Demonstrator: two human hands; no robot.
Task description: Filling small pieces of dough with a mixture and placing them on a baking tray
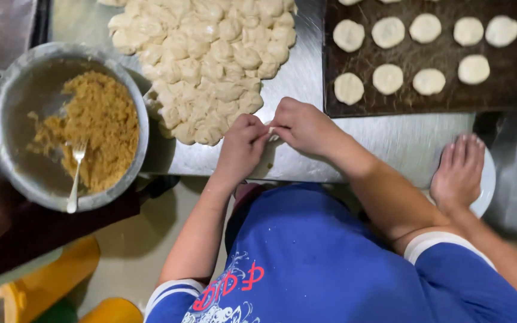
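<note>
Dough piece mostly hidden, pinched btwn left hand and right hand, both clamped on it, over steel counter edge, center frame. Dough pile cut off at 12 o'clock. Tray at 1 o'clock w/ flat discs. Bowl at 9 o'clock: brown crumb filling, fork.
</note>
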